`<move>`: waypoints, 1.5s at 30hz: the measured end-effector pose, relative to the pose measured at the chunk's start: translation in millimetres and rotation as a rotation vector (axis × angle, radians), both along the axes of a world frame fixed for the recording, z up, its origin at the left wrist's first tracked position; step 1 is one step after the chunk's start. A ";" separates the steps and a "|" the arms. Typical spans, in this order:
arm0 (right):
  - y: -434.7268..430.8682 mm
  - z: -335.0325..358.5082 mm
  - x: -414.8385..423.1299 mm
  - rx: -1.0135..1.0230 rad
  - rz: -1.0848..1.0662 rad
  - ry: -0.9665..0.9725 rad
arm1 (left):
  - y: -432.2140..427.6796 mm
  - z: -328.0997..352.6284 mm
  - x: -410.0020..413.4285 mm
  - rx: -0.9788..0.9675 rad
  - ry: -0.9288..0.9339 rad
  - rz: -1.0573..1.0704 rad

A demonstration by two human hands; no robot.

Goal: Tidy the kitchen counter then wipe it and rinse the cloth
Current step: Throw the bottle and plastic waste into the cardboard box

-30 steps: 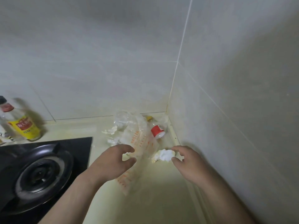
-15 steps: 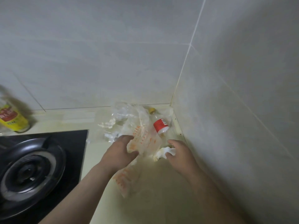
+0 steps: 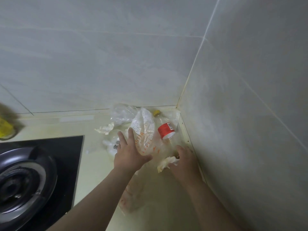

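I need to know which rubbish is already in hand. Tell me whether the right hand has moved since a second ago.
Yes. The right hand has come down onto the crumpled tissue and grips it, nearer the bottle in the corner.

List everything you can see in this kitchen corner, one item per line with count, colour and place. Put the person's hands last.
plastic bag: 1, clear with orange print, on the counter near the corner, under the left hand
plastic bottle: 1, clear with red label and yellow cap, lying on its side in the corner
crumpled tissue: 2, white; one left of the bag, one at the right hand
clear wrapper: 1, whitish, beside the stove
gas stove: 1, black, lower left
yellow-labelled bottle: 1, blurred, at the left edge
counter: 1, pale yellow
wall tiles: grey, behind and to the right
left hand: 1, fingers spread, on the bag
right hand: 1, curled on the nearer tissue
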State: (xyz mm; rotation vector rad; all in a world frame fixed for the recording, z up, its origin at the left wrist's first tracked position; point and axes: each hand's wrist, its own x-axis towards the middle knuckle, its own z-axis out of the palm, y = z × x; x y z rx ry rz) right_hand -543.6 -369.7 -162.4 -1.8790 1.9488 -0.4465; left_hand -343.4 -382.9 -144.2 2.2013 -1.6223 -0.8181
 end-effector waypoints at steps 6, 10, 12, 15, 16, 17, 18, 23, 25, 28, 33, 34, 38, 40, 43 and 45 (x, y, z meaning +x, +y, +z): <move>-6.9 -3.6 -0.7 -0.003 0.018 0.187 | -14.2 -11.9 0.5 0.027 -0.015 -0.029; -9.7 -7.6 1.7 0.000 -0.046 0.244 | -14.8 -11.2 -1.7 0.061 -0.034 -0.056; -10.2 -9.0 3.1 -0.011 -0.053 0.213 | -13.9 -10.8 -3.2 0.050 -0.016 -0.041; -9.7 -4.4 4.6 0.022 -0.064 0.181 | -13.3 -10.7 -3.6 0.022 0.023 -0.022; -10.1 -2.3 5.2 0.042 -0.075 0.180 | -13.2 -10.5 -2.9 0.008 0.041 -0.016; -10.7 -1.1 5.0 0.052 -0.084 0.184 | -12.9 -9.6 -1.7 -0.003 0.062 -0.009; -11.7 0.2 5.3 0.066 -0.091 0.186 | -12.8 -8.9 0.2 -0.015 0.083 -0.002; -13.7 4.5 9.5 0.116 -0.117 0.113 | -8.4 -1.3 12.6 -0.051 0.116 0.002; -10.8 7.3 9.2 0.111 -0.155 -0.006 | -5.3 3.5 16.5 -0.069 0.102 0.004; -4.3 16.0 7.6 0.137 -0.185 -0.139 | 0.8 8.8 22.4 -0.099 0.122 0.011; 11.3 36.8 6.5 0.121 -0.213 -0.273 | 14.3 17.7 33.9 -0.192 0.187 0.029; 15.3 42.0 7.0 0.109 -0.213 -0.292 | 17.1 20.8 36.4 -0.208 0.196 0.042; 29.7 61.0 7.7 0.053 -0.222 -0.340 | 28.8 38.8 43.9 -0.292 0.205 0.052; 35.6 66.3 7.6 0.067 -0.236 -0.366 | 35.2 45.7 47.5 -0.308 0.231 0.075; 43.0 78.3 10.0 0.108 -0.252 -0.403 | 42.8 53.4 55.1 -0.301 0.243 0.133; 48.8 86.0 12.8 0.125 -0.259 -0.424 | 49.0 58.9 58.9 -0.306 0.250 0.137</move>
